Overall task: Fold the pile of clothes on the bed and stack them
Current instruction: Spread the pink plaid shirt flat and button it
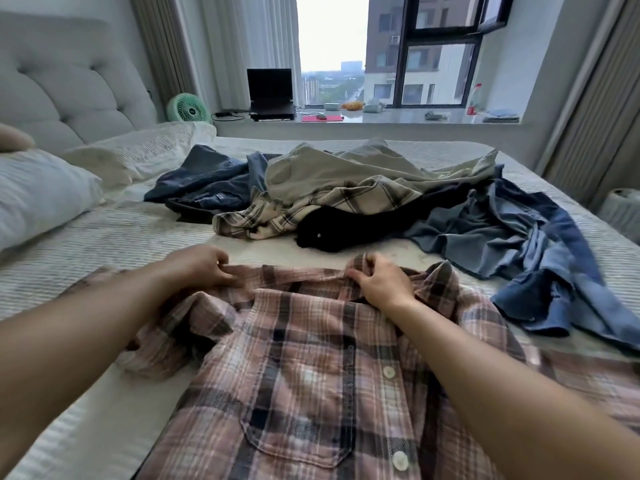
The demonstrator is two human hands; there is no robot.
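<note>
Pink plaid shirt (311, 358) spread front-up on bed (104, 237); my left hand (204, 265) and right hand (381, 282) each pinch its collar. Uneven pull risks skewing it; left sleeve bunched.

Shirt (311, 375) on bed (104, 244), clothes pile (346, 195) behind, pillows (41, 195) left.

The bed (104, 237) bears a pink plaid shirt (311, 375), a heap of unfolded clothes (346, 192) and pillows (41, 192).
</note>
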